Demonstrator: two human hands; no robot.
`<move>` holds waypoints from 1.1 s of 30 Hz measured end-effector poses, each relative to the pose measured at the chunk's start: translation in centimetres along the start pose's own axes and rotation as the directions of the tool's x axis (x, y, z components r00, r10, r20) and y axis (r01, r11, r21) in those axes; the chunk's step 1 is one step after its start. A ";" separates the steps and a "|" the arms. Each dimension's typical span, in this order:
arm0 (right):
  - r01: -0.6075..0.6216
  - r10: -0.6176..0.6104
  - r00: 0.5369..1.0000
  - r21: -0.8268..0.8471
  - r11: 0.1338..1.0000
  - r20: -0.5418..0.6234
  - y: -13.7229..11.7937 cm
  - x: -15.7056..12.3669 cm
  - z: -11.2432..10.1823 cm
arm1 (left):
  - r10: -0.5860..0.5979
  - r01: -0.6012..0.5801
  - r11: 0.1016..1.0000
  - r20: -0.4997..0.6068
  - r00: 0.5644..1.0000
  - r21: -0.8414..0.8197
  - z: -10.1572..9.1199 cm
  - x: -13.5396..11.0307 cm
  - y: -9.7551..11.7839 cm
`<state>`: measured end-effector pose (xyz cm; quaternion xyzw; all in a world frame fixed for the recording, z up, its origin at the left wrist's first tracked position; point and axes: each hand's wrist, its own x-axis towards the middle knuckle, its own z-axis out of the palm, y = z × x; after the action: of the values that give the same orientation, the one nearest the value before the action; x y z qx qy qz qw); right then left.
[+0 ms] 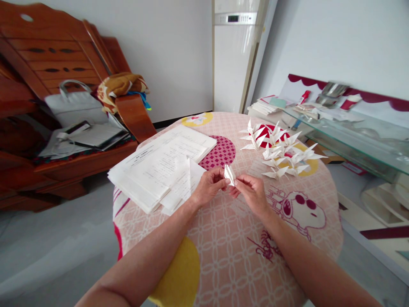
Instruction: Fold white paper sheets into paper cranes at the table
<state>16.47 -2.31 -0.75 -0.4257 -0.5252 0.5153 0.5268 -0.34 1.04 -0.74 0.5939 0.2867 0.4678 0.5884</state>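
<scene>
A small folded piece of white paper (229, 175) is pinched upright between my two hands above the middle of the round table. My left hand (211, 184) grips its left side between thumb and fingers. On its right lower edge, the fingers of my right hand (252, 189) are closed. Several white origami cranes (277, 147) stand grouped on the cloth, beyond and to the right of my right hand. Left of my left hand lies a stack of printed paper sheets (159, 157), with loose smaller sheets (183, 187) at its near right corner.
A patterned pink tablecloth (220, 256) covers the table. At the right stands a glass shelf (351, 136) with papers, a metal container (332, 91) and a cup (349, 102). A wooden bench (57, 47) with a grey bag (75, 104) is at the left.
</scene>
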 end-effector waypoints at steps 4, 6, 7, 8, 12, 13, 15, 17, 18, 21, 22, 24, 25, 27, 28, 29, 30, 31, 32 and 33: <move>-0.010 0.011 1.000 -0.012 1.000 0.025 0.0 0.0 0.0 | -0.002 0.002 0.998 -0.001 1.000 0.069 -0.1 -0.2 -0.1; -0.003 0.004 1.000 -0.034 0.999 0.022 -0.1 0.0 0.1 | -0.018 0.018 0.997 0.006 1.000 0.080 -0.1 -0.3 0.0; 0.002 -0.001 1.000 -0.047 0.999 0.015 -0.2 0.0 0.1 | -0.028 0.027 0.996 0.009 1.000 0.082 0.0 -0.4 0.0; 0.007 -0.006 1.000 -0.058 0.998 0.006 -0.2 0.0 0.1 | -0.035 0.034 0.996 0.009 0.999 0.086 0.0 -0.5 0.1; 0.018 -0.024 0.999 -0.107 0.994 -0.049 0.0 0.0 0.2 | -0.051 0.049 0.994 0.022 0.998 0.096 0.2 -0.5 0.3; 0.021 -0.029 0.998 -0.123 0.992 -0.060 0.1 0.0 0.2 | -0.055 0.053 0.994 0.024 0.998 0.091 0.3 -0.5 0.3; 0.039 -0.049 0.997 -0.168 0.985 -0.060 0.2 -0.1 0.1 | -0.062 0.060 0.995 0.014 0.998 0.081 0.3 -0.5 0.1; 0.089 -0.102 0.994 -0.239 0.967 -0.043 0.4 -0.1 0.0 | -0.058 0.060 0.993 -0.017 0.998 0.100 0.4 -0.5 0.0; 0.126 -0.140 0.990 -0.281 0.951 -0.032 0.4 -0.1 -0.1 | -0.048 0.052 0.991 -0.037 0.998 0.125 0.4 -0.5 -0.1; 0.248 -0.281 0.959 -0.388 0.887 -0.028 0.3 -0.2 -0.2 | 0.018 0.006 0.972 -0.100 0.995 0.237 0.5 -0.7 0.0; 0.284 -0.326 0.945 -0.412 0.866 -0.032 0.2 -0.2 -0.2 | 0.046 -0.013 0.962 -0.118 0.992 0.272 0.6 -0.8 0.1; 0.346 -0.407 0.912 -0.456 0.820 -0.039 0.0 -0.2 -0.2 | 0.090 -0.040 0.947 -0.143 0.986 0.319 0.8 -0.9 0.3; 0.369 -0.439 0.898 -0.480 0.796 -0.038 0.0 -0.3 -0.2 | 0.101 -0.047 0.945 -0.152 0.983 0.325 0.9 -0.9 0.4; 0.400 -0.480 0.877 -0.527 0.750 -0.016 -0.2 -0.3 -0.2 | 0.101 -0.048 0.951 -0.160 0.982 0.304 1.0 -0.9 0.5; 0.411 -0.491 0.871 -0.545 0.730 -0.001 -0.2 -0.3 -0.2 | 0.094 -0.044 0.957 -0.163 0.982 0.287 1.0 -0.9 0.5; 0.420 -0.498 0.867 -0.561 0.714 0.015 -0.3 -0.3 -0.2 | 0.087 -0.039 0.961 -0.166 0.982 0.274 1.0 -0.9 0.5; 0.428 -0.505 0.862 -0.573 0.699 0.028 -0.4 -0.3 -0.2 | 0.082 -0.034 0.963 -0.170 0.982 0.268 1.0 -0.8 0.4; 0.436 -0.514 0.857 -0.582 0.686 0.037 -0.4 -0.3 -0.2 | 0.081 -0.030 0.962 -0.176 0.981 0.271 1.0 -0.8 0.5; 0.445 -0.522 0.852 -0.589 0.675 0.045 -0.4 -0.3 -0.2 | 0.083 -0.029 0.959 -0.183 0.980 0.281 0.9 -0.8 0.5; 0.452 -0.529 0.847 -0.592 0.667 0.052 -0.4 -0.3 -0.2 | 0.088 -0.029 0.956 -0.190 0.978 0.293 0.9 -0.8 0.6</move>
<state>16.75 -2.61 -0.37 -0.4399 -0.7183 0.1398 0.5206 0.03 -0.15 -0.26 0.6313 0.3922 0.4959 0.4492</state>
